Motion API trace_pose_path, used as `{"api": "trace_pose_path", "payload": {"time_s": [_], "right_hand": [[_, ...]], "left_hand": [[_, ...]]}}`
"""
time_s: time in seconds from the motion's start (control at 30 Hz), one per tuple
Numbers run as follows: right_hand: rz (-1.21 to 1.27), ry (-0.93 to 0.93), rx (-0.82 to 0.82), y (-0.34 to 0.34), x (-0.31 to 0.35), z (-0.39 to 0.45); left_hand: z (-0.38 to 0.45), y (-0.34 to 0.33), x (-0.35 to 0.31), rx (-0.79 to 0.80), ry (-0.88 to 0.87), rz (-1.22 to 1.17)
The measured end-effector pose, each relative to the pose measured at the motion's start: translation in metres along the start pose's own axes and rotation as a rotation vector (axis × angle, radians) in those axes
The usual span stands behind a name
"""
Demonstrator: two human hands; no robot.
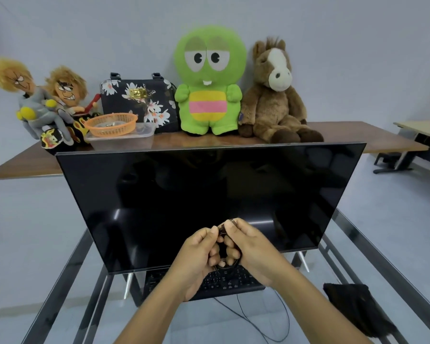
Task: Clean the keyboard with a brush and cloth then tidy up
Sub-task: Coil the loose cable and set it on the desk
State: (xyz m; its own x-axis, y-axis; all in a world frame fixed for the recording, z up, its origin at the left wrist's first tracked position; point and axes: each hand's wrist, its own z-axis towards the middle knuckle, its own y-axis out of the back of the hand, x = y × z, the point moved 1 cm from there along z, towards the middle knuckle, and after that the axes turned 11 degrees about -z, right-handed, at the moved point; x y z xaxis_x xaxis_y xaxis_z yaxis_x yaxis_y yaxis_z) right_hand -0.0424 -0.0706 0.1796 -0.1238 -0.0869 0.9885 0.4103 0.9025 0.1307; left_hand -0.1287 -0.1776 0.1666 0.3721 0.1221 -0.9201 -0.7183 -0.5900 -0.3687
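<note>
While both hands (224, 252) curl their fingers (230, 245) around a coiled thin black cable (225, 268), the black rectangular keyboard (224, 283) lies directly beneath them, lengthwise across the glass desk (67, 281).

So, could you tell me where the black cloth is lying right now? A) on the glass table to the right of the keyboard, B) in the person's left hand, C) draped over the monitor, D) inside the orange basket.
A: the black cloth lies on the glass table to the right of the keyboard, while both hands handle a thin dark cable above the keys.
</note>
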Motion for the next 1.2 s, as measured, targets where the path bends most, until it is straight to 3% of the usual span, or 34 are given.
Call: {"api": "trace_pose_path", "payload": {"time_s": [0.2, 0.3, 0.5, 0.6, 0.8, 0.93, 1.1, 1.2], "right_hand": [[-0.119, -0.119, -0.196, 0.003, -0.030, -0.006], [-0.137, -0.112, -0.201, 0.015, -0.050, -0.017], [-0.585, -0.107, -0.226, 0.053, -0.099, -0.038], [-0.746, -0.255, -0.192, 0.086, -0.121, -0.040], [-0.709, -0.502, -0.142, 0.157, -0.177, -0.034], [-0.738, -0.551, -0.101, 0.175, -0.211, -0.023], [-0.931, -0.459, -0.062, 0.179, -0.252, -0.013], [-0.909, -0.412, -0.104, 0.182, -0.283, -0.006]], "left_hand": [[0.003, -0.012, 0.027, 0.023, -0.051, 0.166], [0.014, -0.012, 0.053, -0.001, 0.001, 0.123], [0.044, -0.043, 0.121, -0.123, 0.159, 0.024], [0.063, -0.061, 0.157, -0.124, 0.265, 0.044], [0.100, -0.091, 0.218, 0.030, 0.436, 0.225], [0.118, -0.093, 0.250, 0.048, 0.413, 0.406], [0.134, -0.091, 0.296, -0.040, 0.317, 0.645], [0.141, -0.093, 0.312, -0.065, 0.203, 0.744]]}}
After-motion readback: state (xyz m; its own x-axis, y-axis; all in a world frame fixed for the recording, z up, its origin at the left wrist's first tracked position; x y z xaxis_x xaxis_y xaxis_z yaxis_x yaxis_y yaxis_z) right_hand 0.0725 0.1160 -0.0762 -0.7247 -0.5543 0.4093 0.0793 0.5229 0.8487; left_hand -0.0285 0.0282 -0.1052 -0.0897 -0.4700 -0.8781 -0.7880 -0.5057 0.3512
